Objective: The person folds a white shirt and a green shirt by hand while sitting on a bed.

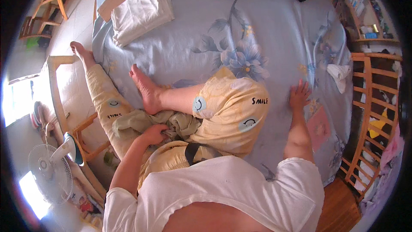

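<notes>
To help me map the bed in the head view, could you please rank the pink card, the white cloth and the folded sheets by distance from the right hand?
From the right hand, flat on the bedsheet:
1. Pink card, just below and to its right.
2. White cloth, up and to its right, slightly farther.
3. Folded sheets, far across the bed, upper left.

the person sits on the bed (274, 25). the left hand (153, 134) rests on a garment (141, 122) in the lap; the right hand (299, 95) lies flat on the bed to the right. folded sheets (141, 13) lie far left; a fan (49, 169) stands on the floor left.
</notes>
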Action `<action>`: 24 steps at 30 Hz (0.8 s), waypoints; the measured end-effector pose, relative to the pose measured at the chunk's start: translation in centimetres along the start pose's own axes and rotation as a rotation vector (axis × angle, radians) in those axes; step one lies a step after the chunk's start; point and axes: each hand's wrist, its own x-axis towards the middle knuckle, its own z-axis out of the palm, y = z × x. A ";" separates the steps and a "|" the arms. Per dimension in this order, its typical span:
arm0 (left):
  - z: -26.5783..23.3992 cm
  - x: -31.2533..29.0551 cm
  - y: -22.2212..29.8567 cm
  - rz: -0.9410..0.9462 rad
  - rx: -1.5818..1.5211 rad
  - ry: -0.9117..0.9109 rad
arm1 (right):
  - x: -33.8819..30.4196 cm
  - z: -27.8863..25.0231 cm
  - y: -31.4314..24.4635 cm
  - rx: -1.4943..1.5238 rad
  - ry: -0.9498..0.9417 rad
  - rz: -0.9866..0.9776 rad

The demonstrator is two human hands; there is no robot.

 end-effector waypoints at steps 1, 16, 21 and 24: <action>0.0 0.0 0.1 -0.020 0.000 -0.014 | 0.4 0.3 0.6 0.008 0.023 -0.022; -5.3 -3.9 2.4 0.139 -0.738 -0.152 | 4.6 0.3 4.6 0.055 -0.200 -0.118; -8.2 -9.6 5.0 0.586 -1.445 -0.004 | 1.7 -12.2 -12.1 0.867 -0.351 -0.364; -9.3 -10.5 9.2 0.931 -1.482 -0.050 | -6.4 -22.0 -23.4 1.222 -0.695 -0.758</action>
